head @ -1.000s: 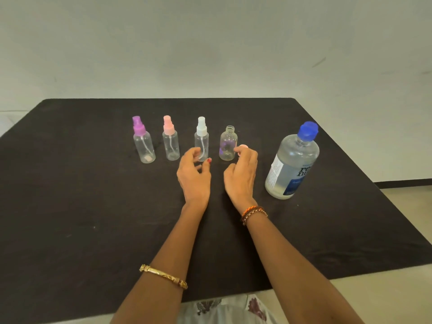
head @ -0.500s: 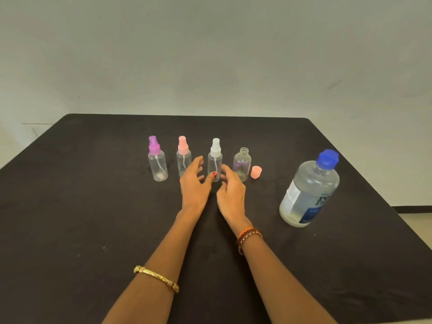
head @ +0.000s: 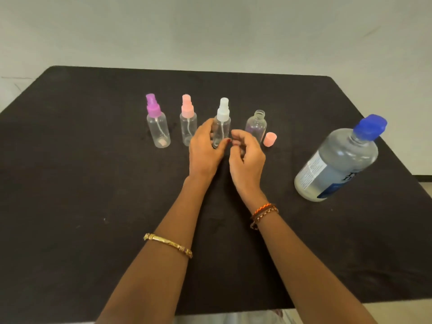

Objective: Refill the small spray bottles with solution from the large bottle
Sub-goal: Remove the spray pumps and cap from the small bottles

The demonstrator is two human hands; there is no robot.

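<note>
While left hand [head: 205,148] grips white-topped bottle [head: 222,127].

A bare staged indoor room: a black-covered worktop [head: 93,183] against a plain pale wall [head: 210,31], pale floor [head: 420,309]

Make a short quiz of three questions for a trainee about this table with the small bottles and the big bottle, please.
1. True or false: the large bottle has its blue cap on.
2. Which small bottle does the left hand grip? A purple-topped bottle, B pink-topped bottle, C white-topped bottle.
3. What lies on the table beside the open bottle?

Key: 1 true. 2 C. 3 a loose pink cap, on its right.
</note>
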